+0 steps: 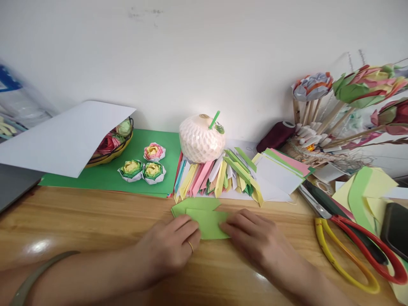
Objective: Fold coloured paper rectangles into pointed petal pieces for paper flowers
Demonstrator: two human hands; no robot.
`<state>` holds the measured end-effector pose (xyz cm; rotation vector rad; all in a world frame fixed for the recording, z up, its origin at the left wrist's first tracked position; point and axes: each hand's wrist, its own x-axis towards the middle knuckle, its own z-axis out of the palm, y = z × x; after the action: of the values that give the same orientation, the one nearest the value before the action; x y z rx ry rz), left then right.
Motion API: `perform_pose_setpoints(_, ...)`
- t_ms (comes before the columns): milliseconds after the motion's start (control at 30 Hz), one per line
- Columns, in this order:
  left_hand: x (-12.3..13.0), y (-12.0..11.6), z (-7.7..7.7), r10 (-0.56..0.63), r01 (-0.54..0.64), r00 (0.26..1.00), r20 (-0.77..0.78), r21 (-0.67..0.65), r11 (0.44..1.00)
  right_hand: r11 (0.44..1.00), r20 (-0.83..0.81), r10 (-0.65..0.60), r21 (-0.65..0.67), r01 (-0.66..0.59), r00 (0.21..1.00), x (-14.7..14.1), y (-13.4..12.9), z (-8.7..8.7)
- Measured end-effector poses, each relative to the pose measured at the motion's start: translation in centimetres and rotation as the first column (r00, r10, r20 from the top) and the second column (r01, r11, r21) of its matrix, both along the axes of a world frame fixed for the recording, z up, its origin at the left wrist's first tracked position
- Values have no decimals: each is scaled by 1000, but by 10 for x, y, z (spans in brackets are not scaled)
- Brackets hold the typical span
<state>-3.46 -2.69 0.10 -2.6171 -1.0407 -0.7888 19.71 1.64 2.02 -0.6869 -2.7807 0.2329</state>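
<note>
A light green paper rectangle (209, 224) lies on the wooden table in front of me, partly over a folded green paper piece (191, 205) with pointed ends. My left hand (175, 242) has its fingers closed at the rectangle's left edge. At the right edge, my right hand (255, 238) holds the same paper with its fingers bent together. Just behind are several folded strips (219, 178) in yellow, pink, white and green, lying in a row.
A netted white fruit (202, 138) with a green straw stands behind the strips. Paper flowers (154, 171) rest on green sheets at left, near a basket (116, 151) under white paper. Scissors (344, 229) lie at right, near a phone (395, 229) and flower stems.
</note>
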Motion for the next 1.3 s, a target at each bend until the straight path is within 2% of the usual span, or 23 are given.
perform_pose_setpoints(133,-1,6,-1,7,16,993,118,-187,982,998,-46,-36,-61,33,998,4,-2,3)
perform_pose_setpoints(233,-3,7,1,58,10,976,209,-312,950,985,-82,-104,-146,91,991,4,-3,4)
perform_pose_setpoints(333,-5,8,1,109,-1,960,258,-385,923,962,-118,-196,-217,168,973,4,-3,1)
perform_pose_setpoints(467,-7,10,-2,148,-8,952,269,-459,889,940,-152,-289,-233,250,945,3,-4,-7)
perform_pose_setpoints(667,-6,16,-4,216,-86,952,217,-488,868,920,-159,-377,-180,349,912,-3,-4,-18)
perform_pose_setpoints(800,-3,20,0,303,-167,940,157,-564,809,910,-164,-407,-154,385,898,-6,-5,-21)
perform_pose_setpoints(967,-2,24,3,343,-151,921,185,-641,752,913,-170,-407,-104,394,898,-9,-4,-21)
perform_pose_setpoints(1300,-2,24,-1,328,-177,932,157,-593,786,911,-174,-413,-77,406,894,-11,-2,-22)
